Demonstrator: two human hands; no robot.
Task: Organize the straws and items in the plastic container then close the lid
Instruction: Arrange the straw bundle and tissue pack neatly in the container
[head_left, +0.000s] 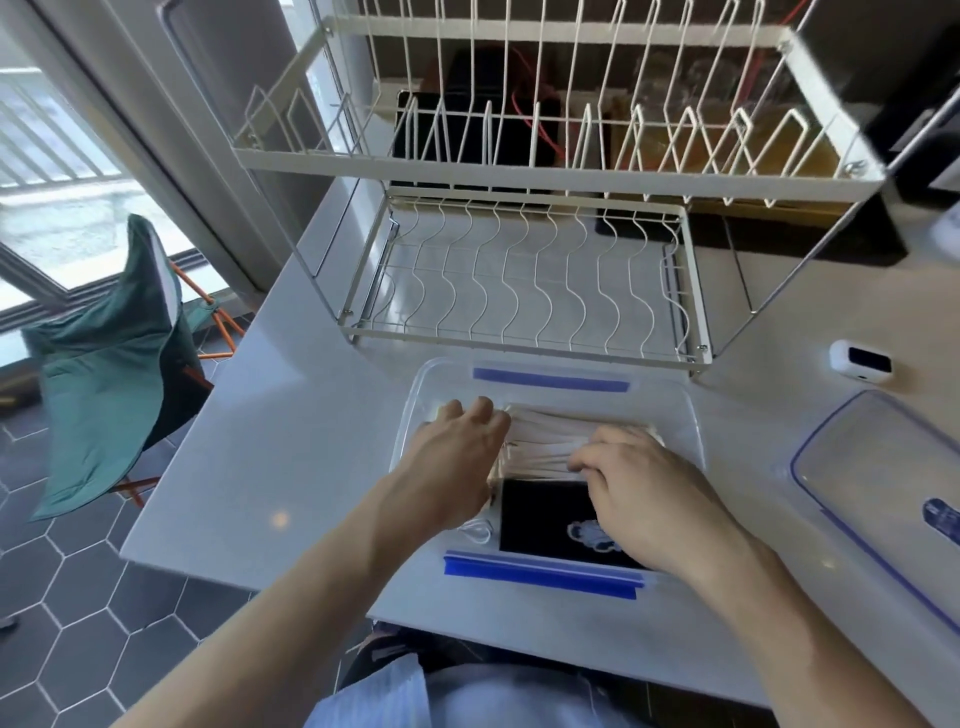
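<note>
A clear plastic container with blue clips stands open on the white table in front of me. Inside lies a bundle of white wrapped straws, with a black card bearing a small figure nearer to me and a white loop-shaped item at its left. My left hand rests on the left end of the straws, fingers curled over them. My right hand grips the right part of the bundle with bent fingers. The clear lid with a blue rim lies on the table to the right.
A white wire dish rack stands just behind the container. A small white device sits at the right. A green folding chair stands on the tiled floor left of the table.
</note>
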